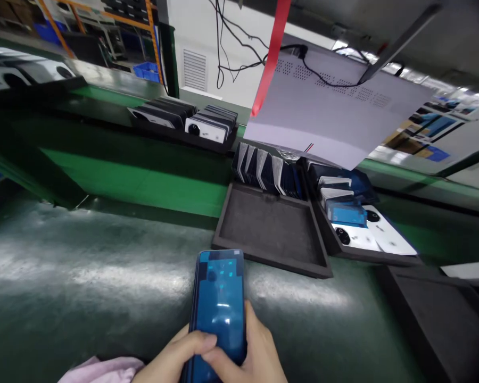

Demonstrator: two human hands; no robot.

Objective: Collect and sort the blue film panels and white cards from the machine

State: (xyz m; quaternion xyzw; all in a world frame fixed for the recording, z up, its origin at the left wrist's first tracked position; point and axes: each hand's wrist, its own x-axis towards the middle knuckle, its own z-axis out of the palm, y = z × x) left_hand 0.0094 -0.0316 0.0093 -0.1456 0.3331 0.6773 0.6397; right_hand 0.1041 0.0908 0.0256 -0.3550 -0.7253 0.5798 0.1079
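Both hands hold one flat phone back cover (220, 303) with a glossy blue protective film, low in the middle of the view above the dark green bench. My left hand (175, 357) comes in from the bottom left, thumb laid across the cover's near end. My right hand (255, 346) grips its right edge and underside, fingers wrapped round. A pink sleeve (104, 369) shows at my left wrist. Just beyond the cover lies a black foam tray (263, 229) with a row of dark covers standing at its far end.
A second black tray (383, 258) to the right holds white covers with camera holes and blue-filmed ones. Another tray of covers (175, 133) sits on the green conveyor behind. A white sheet (331, 122) and red strip (273, 53) hang overhead. A black tray (443, 319) lies at the right edge.
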